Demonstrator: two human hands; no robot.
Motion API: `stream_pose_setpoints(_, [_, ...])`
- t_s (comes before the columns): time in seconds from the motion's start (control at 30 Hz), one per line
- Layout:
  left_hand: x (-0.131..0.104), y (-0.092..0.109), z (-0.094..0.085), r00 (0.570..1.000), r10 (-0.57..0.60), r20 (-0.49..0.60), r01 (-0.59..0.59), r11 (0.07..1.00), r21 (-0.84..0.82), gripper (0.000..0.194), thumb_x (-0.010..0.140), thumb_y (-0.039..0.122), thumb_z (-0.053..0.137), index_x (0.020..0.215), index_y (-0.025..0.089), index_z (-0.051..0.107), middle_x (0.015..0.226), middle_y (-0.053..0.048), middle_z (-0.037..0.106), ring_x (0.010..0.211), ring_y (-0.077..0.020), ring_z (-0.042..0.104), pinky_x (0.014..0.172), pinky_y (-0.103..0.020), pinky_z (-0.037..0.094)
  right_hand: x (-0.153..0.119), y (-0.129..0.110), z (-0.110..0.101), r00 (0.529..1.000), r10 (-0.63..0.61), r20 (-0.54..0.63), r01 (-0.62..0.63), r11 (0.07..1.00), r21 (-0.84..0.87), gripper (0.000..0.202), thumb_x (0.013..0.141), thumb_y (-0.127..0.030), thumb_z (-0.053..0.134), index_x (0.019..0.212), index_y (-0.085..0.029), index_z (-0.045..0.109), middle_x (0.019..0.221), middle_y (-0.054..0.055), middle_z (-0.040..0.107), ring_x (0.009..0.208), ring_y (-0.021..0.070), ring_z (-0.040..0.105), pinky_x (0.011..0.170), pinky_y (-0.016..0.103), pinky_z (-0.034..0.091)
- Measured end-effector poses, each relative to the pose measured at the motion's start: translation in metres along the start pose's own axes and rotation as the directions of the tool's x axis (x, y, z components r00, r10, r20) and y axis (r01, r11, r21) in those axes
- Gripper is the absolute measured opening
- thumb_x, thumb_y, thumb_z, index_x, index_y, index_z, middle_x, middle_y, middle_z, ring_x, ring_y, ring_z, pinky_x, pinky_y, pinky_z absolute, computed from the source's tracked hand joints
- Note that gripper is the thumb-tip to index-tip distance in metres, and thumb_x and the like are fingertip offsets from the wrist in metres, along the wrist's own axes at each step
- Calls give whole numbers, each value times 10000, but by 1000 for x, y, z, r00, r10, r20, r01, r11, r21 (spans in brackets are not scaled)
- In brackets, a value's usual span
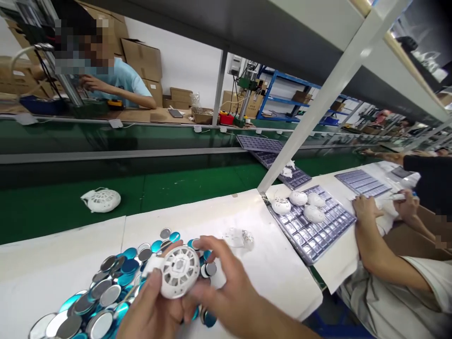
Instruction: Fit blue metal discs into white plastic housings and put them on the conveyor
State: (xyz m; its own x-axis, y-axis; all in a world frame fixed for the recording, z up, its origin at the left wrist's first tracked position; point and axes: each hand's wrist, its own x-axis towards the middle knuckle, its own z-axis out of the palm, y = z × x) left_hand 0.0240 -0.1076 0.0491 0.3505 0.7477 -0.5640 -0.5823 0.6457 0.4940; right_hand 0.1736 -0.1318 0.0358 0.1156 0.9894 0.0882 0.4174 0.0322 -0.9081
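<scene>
My left hand (155, 301) is closed around a round white plastic housing (180, 270) with slotted vents on its face. My right hand (226, 278) is at the housing's right edge with fingers apart and curved; its thumb is blurred, and I cannot tell whether it touches. Beneath and left of both hands spreads a heap of round discs (109, 294), some silver, some blue. Just beyond my right hand lies a small clear plastic piece (240, 238). Another white vented housing (103, 200) rests on the green conveyor belt (158, 188).
Several white housings (313, 213) sit on a gridded tray (326, 235) at right. A slanted white post (318, 103) rises from the table's far edge. A co-worker's hands (367, 207) are at right; another person (123, 80) sits across the belt. More trays (261, 143) lie on the belt.
</scene>
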Motion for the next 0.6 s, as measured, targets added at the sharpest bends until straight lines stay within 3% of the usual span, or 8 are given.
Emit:
stream_pose_setpoints(0.07, [5,13,1,999,34,-12,-33,999,21,836,691,439,845,1425,318,462,959,-70,754,585,-197,618,421,-249,488,15,8,-8,992,120,28,-110,967,-231,291,934,-269,551,1219,-224,592,1118,87,630,992,249,605,853,374,505])
stream_pose_setpoints(0.17, [10,23,-1,998,37,-58,-34,998,57,813,695,507,826,1384,256,476,900,-71,733,532,-160,558,407,-233,457,28,20,-17,958,255,134,-170,876,-451,172,921,-203,543,1062,-212,642,969,62,649,893,246,604,769,362,457])
stream_pose_setpoints(0.27, [11,18,-4,997,4,-73,2,997,82,695,734,505,791,1308,216,526,822,-53,701,534,-151,533,410,-221,435,31,27,-17,938,297,179,-175,852,-494,84,831,-197,652,891,-209,594,872,36,640,802,236,586,655,316,390])
stream_pose_setpoints(0.33, [10,14,-4,998,2,-65,4,995,95,625,755,496,771,1270,210,561,786,-31,676,517,-134,506,411,-214,422,31,28,-15,926,329,185,-195,837,-512,152,805,-223,681,835,-216,533,822,19,627,737,219,567,593,289,337])
stream_pose_setpoints(0.6, [10,11,-5,999,43,-17,-40,987,153,505,801,535,716,1158,185,644,711,14,611,494,-103,422,452,-225,396,39,32,-23,899,299,320,-128,878,-461,113,893,-150,513,916,-250,467,682,-51,564,653,172,544,571,257,328])
